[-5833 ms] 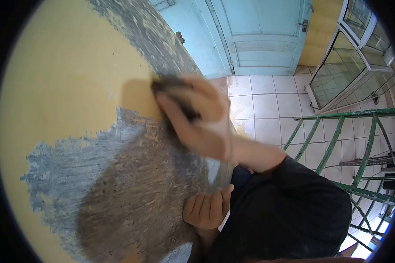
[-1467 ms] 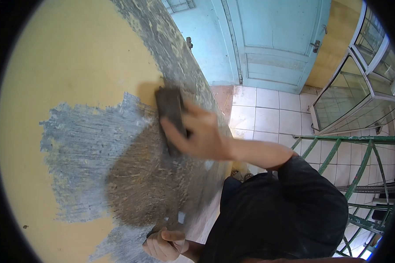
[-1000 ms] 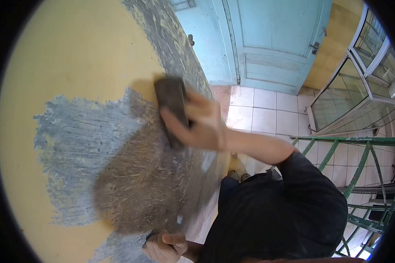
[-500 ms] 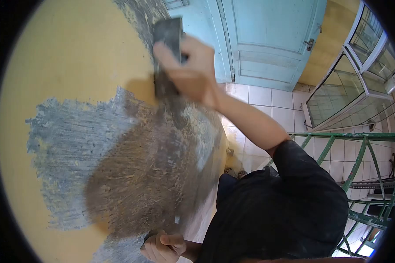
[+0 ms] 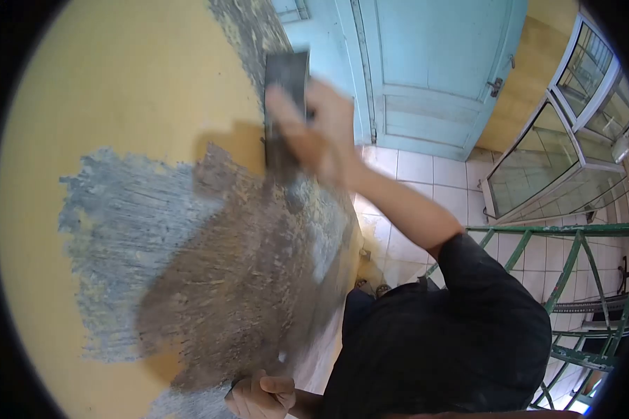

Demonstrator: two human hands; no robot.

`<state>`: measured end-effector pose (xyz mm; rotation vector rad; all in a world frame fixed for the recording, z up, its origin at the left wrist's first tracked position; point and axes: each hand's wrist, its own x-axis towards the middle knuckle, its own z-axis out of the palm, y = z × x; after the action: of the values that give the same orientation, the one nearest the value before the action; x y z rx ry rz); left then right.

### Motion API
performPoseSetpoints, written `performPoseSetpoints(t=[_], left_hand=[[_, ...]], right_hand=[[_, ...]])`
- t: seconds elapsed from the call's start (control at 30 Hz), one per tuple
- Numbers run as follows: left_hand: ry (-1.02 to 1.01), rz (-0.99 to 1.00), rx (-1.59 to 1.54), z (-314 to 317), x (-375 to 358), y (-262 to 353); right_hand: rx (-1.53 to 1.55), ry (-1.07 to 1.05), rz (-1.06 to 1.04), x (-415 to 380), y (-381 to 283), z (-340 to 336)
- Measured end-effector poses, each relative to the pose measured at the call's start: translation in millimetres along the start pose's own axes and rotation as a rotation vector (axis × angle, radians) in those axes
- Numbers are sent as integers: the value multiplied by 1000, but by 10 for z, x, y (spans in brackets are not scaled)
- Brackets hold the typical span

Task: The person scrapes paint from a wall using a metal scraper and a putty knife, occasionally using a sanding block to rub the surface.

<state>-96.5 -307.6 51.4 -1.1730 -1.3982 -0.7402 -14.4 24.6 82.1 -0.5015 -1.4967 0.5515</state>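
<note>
My right hand [image 5: 321,136], blurred by motion, is closed around a wide, dark, flat scraper [image 5: 286,73]. The thumb lies across the face of its rectangular blade, which is at the wall near its far edge. My left hand [image 5: 262,397] is curled into a fist low in the view, close to the wall. What it holds, if anything, is hidden behind the fingers. The yellow wall [image 5: 140,77] carries a large rough grey patch [image 5: 126,244] with streaks, and a shadow falls over much of it.
A light blue door [image 5: 433,63] stands beyond the wall's end. Glass-paned frames [image 5: 538,153] lean at the right. A green metal frame with rungs [image 5: 573,272] stands behind me on the white tiled floor [image 5: 416,166].
The view has shifted, so the wall patch and door sit a little further right. My right hand and the scraper appear lower and further right in the picture. My left hand stays curled.
</note>
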Motion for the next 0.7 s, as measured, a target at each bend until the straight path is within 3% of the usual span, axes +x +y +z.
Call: performPoseSetpoints(t=[0.03, 0.1, 0.13, 0.23, 0.27, 0.33, 0.37, 0.43, 0.47, 0.53, 0.67, 0.7], left_hand=[[27, 16, -3, 24, -9, 0], [52, 20, -10, 42, -2, -3], [67, 34, -21, 58, 3, -12], [42, 47, -3, 26, -18, -38], [39, 44, -3, 7, -20, -41], [33, 48, -19, -5, -22, -37], [43, 40, -13, -2, -28, -45], [96, 41, -56, 38, -45, -58], [109, 32, -50, 36, -67, -75], [4, 58, -84, -2, -110, -123], [-20, 79, -71, -29, -91, -130], [-32, 87, -100, -25, -67, -128]], right_hand=[[-66, -79, 2, -307, -127, -9], [75, 113, -316, -823, -315, 142], [77, 114, -324, -747, -286, 147], [-5, -26, -146, -203, -77, 22], [-7, -29, -144, 26, -39, -17], [94, 12, 103, 346, -50, -43], [96, 6, 91, 242, -63, -35], [-126, -64, -55, -243, -150, -13], [14, 97, -243, -422, -357, 75], [20, 60, -356, -661, -330, 92], [-88, -35, -155, 68, -96, -60], [-39, -38, 10, 279, -101, -89]])
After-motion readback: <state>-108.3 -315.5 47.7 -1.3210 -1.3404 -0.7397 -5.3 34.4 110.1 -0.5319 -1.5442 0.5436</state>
